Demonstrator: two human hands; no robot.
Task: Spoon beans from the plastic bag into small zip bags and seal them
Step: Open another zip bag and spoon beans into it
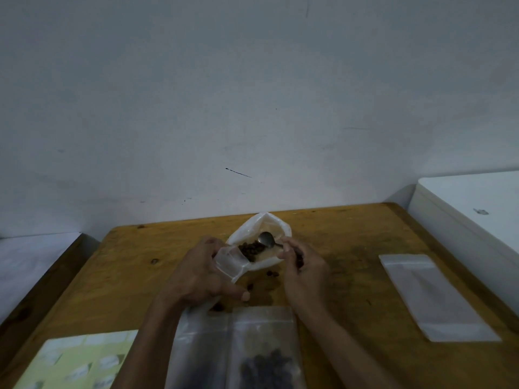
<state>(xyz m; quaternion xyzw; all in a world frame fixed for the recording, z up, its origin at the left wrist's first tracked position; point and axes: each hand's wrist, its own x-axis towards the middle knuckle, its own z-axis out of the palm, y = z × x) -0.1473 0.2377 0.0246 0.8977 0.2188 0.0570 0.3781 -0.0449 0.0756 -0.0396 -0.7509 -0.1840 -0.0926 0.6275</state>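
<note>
An open white plastic bag [261,223] lies on the wooden table [351,240] with dark beans [250,249] inside it. My left hand [200,273] holds a small clear zip bag [229,262] with its mouth held at the plastic bag's opening. My right hand [304,266] grips a metal spoon [266,238] whose empty-looking bowl hovers over the beans. A few loose beans [272,273] lie on the table between my hands. Two filled zip bags [264,357] with dark beans lie flat near the front edge.
A stack of empty clear zip bags [438,296] lies at the right of the table. A green printed sheet [78,360] sits at the front left. A white cabinet [471,209] stands to the right, a wall behind.
</note>
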